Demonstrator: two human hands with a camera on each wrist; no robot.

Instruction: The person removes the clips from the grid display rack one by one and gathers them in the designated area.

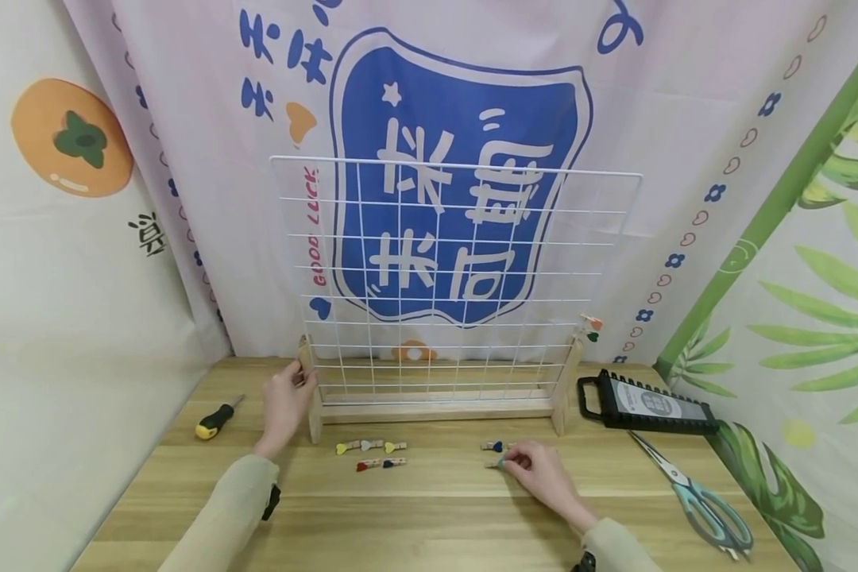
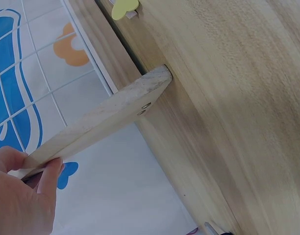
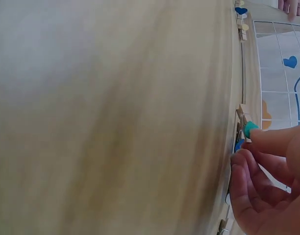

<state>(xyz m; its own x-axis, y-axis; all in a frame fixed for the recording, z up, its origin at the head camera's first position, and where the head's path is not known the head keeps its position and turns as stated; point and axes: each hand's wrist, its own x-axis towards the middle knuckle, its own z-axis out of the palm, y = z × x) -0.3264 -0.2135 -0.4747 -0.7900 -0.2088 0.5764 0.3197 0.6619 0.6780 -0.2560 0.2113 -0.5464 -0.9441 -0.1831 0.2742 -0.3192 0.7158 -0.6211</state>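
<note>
A white wire grid (image 1: 457, 166) stands upright in a wooden stand (image 1: 436, 411). My left hand (image 1: 286, 403) grips the stand's left upright (image 2: 106, 115) near its top, thumb and fingers on either side. Low over the table, my right hand (image 1: 543, 474) pinches a small wooden clothespin (image 3: 245, 111) with a teal heart (image 3: 250, 128). Just beyond those fingertips lies a clothespin with a dark blue heart (image 1: 498, 446). Left of centre, several heart clothespins lie in two short rows, among them a yellow one (image 1: 342, 449) and a red one (image 1: 361, 466).
Clips with orange and green hearts (image 1: 592, 327) sit at the right upright's top. A screwdriver (image 1: 215, 421) lies far left. On the right are a black toothed rack (image 1: 654, 405) and teal-handled scissors (image 1: 708, 508). Printed curtains hang behind and beside the table.
</note>
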